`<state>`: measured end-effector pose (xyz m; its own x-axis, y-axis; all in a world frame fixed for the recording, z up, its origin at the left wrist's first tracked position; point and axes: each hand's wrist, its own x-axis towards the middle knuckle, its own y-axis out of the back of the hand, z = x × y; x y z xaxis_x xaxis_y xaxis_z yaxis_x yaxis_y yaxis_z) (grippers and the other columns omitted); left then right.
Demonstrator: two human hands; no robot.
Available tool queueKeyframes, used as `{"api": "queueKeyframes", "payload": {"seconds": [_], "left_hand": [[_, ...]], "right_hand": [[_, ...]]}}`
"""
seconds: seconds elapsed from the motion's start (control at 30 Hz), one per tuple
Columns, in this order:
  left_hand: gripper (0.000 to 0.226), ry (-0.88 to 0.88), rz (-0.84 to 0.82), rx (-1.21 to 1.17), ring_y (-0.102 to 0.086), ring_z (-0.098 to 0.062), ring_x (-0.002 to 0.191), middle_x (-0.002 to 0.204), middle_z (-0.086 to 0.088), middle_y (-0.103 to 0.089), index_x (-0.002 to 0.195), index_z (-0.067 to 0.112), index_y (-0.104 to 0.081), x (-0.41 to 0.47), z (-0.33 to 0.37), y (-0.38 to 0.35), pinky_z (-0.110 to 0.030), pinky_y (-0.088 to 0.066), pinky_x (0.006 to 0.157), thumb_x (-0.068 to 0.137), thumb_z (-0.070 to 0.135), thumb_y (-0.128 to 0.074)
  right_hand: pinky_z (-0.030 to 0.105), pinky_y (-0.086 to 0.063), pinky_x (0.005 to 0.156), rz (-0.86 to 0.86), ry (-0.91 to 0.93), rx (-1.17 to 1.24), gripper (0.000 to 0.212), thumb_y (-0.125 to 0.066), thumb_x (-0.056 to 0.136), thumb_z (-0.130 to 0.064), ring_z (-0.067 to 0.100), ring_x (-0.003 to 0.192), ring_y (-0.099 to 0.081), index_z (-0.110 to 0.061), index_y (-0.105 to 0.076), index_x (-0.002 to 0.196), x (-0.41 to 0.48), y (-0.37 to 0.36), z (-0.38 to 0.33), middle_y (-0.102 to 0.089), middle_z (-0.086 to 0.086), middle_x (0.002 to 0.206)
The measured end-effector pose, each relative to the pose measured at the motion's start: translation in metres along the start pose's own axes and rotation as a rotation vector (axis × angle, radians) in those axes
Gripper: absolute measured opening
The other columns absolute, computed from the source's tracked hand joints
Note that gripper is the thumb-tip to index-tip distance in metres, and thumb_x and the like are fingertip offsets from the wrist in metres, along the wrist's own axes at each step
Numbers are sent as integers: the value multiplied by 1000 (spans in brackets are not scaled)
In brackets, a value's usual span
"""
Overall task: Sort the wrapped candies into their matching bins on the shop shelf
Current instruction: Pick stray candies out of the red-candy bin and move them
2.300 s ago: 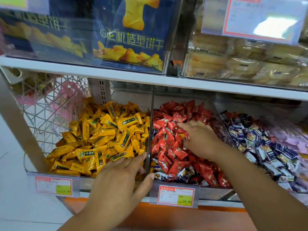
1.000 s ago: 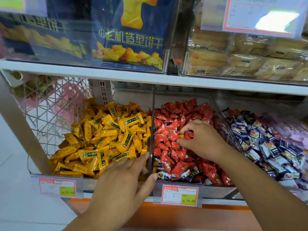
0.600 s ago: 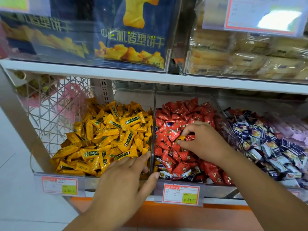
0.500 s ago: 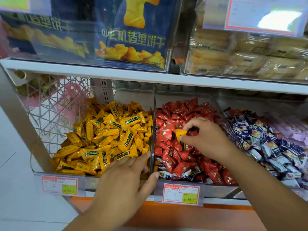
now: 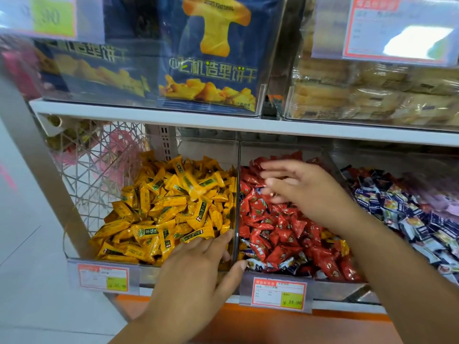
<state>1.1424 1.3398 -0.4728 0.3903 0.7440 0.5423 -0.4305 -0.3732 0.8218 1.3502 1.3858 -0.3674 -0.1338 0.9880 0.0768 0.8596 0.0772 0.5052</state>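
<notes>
A white shelf board (image 5: 223,120) runs across the scene. Above it stand blue biscuit boxes (image 5: 208,58) on the left and clear-wrapped pale pastries (image 5: 372,95) on the right, where a price label (image 5: 397,28) catches a bright glare. At the left a grey upright (image 5: 37,155) slants beside a wire mesh panel (image 5: 99,175). Pale floor (image 5: 24,244) lies far left, and an orange strip (image 5: 273,324) runs along the near base.
</notes>
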Motion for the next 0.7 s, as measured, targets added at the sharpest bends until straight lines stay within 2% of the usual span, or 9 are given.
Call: {"api": "queueKeyframes", "payload": {"seconds": [0.07,0.17,0.23,0.3,0.4,0.47,0.53,0.6,0.7], "left_hand": [[56,-1,7,-1,-56,-1,67,75,25,-58,116,22,-67,-1,-2,-1,-18,-37,62,93,59,-32],[59,-2,10,-19,-57,-5,66,74,25,-55,116,22,-66,0,-3,-2,-20,-38,60,95,60,-27],[55,-3,8,-18,-58,-7,64,73,25,-51,114,21,-67,1,-2,-2,-22,-37,58,91,58,-35],[52,-1,-3,-18,-58,-8,64,74,28,-43,113,20,-68,2,-1,-2,-22,-37,57,87,56,-41],[52,10,-20,-19,-58,-8,65,76,29,-39,113,19,-68,2,0,0,-21,-35,57,87,55,-41],[53,8,-24,-16,-60,-10,65,74,26,-44,113,18,-68,2,0,0,-21,-36,58,87,54,-41],[52,6,-29,-14,-59,-9,64,75,27,-41,113,18,-68,1,1,1,-21,-36,57,87,54,-40],[52,10,-32,-7,-58,-8,63,77,29,-36,112,20,-69,2,2,2,-19,-34,56,88,55,-39],[52,7,-31,3,-58,-8,62,77,28,-38,110,20,-69,2,1,2,-21,-34,55,88,56,-38]], "right_hand": [[18,-51,78,-60,-78,-481,19,-59,95,-25,1,91,-63,-35,-65,110,-8,28,5,-65,-16,104],[5,-41,67,-258,-205,-799,19,-64,91,-21,-5,83,-58,-39,-69,96,-21,54,14,-66,-16,98],[6,-40,77,-342,-227,-899,28,-68,88,-23,-1,100,-58,-37,-66,113,-25,53,17,-64,-13,119],[17,-36,95,-409,-250,-976,53,-68,88,-28,10,124,-47,-39,-48,136,-27,48,22,-47,-7,141],[27,-38,101,-422,-208,-1089,72,-64,88,-21,16,129,-38,-43,-28,146,-25,41,30,-40,-1,144],[30,-42,95,-320,-105,-1120,66,-62,87,-16,15,124,-43,-45,-35,141,-23,37,37,-47,-6,139],[27,-44,81,-200,-44,-1049,52,-64,87,-15,12,104,-53,-43,-48,128,-21,37,43,-59,-10,121],[25,-43,71,-137,-56,-843,40,-66,87,-12,7,85,-54,-36,-56,118,-20,42,46,-62,-12,107],[18,-45,68,-47,-44,-546,32,-67,87,-9,2,83,-55,-34,-59,107,-24,52,41,-63,-14,101]]}}
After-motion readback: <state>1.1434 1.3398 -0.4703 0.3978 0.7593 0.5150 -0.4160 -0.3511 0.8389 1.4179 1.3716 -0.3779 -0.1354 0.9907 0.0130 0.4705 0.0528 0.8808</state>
